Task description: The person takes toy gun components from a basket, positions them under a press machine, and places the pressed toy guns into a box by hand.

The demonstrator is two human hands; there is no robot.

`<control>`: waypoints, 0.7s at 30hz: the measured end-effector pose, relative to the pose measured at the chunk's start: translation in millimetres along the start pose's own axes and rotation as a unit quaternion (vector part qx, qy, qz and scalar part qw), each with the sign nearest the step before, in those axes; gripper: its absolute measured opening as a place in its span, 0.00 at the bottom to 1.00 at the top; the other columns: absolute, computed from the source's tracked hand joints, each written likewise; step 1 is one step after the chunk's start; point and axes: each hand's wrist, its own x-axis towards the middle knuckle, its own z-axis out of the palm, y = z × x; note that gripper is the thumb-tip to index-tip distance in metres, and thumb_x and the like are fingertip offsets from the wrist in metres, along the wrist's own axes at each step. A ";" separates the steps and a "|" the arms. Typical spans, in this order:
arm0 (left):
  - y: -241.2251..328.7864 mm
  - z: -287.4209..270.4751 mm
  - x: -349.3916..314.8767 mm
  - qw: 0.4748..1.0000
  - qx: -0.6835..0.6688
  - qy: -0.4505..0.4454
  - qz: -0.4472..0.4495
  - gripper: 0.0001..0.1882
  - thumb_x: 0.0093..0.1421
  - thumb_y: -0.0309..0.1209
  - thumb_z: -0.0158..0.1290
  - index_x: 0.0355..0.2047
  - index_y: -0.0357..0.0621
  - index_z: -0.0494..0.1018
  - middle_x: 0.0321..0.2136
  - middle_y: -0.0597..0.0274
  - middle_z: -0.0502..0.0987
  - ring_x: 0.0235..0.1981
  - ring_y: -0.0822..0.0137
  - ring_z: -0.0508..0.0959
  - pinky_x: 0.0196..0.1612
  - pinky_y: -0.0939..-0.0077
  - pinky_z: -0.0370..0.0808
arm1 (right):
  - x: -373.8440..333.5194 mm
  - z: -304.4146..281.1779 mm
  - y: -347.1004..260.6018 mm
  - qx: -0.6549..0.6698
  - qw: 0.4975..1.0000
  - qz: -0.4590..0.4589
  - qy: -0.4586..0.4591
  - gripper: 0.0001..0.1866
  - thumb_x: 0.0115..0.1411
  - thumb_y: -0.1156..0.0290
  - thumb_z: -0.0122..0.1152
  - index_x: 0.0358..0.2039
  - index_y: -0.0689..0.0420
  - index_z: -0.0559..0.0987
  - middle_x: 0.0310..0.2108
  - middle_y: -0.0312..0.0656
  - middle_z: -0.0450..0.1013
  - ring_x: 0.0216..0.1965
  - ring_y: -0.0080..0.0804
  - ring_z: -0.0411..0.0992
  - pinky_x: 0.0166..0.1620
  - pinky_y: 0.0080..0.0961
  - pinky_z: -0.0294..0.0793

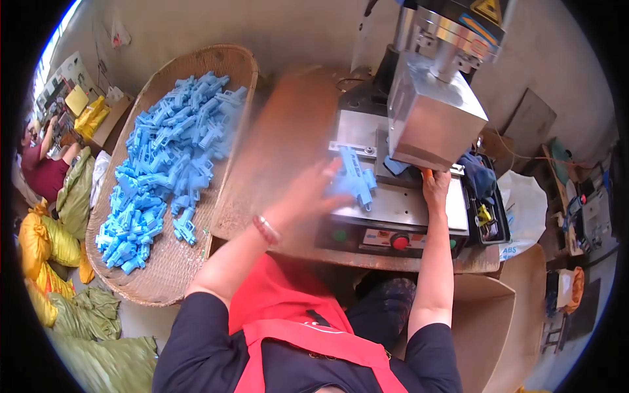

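A light-blue plastic toy pistol (356, 178) is at the front left of the press's metal bed (419, 204). My left hand (304, 193) reaches to its left side, fingers stretched toward it but smeared by motion; whether they grip it I cannot tell. My right hand (436, 187) is at the front of the bed, just under the boxy metal press head (432, 111). Its fingertips are partly hidden by that head, with a bit of orange beside them. Under the head, left of my right hand, shows part of another blue piece (396, 165).
A long woven basket (164, 281) on the left holds a heap of blue toy pistols (177, 124). A red button (400, 242) sits on the press's front panel. To the right are a black bin (488, 229) and a white bag (524, 209). Another person (46, 167) is at far left.
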 end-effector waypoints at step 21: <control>31.5 100.5 88.1 0.976 0.171 0.112 0.070 0.22 0.54 0.37 0.53 0.48 0.42 0.71 0.48 0.49 0.71 0.51 0.46 0.68 0.50 0.50 0.65 | -167.1 -163.5 -71.6 -0.103 0.962 0.247 0.060 0.23 0.60 0.78 0.56 0.57 0.65 0.68 0.56 0.49 0.67 0.59 0.39 0.63 0.63 0.29 0.55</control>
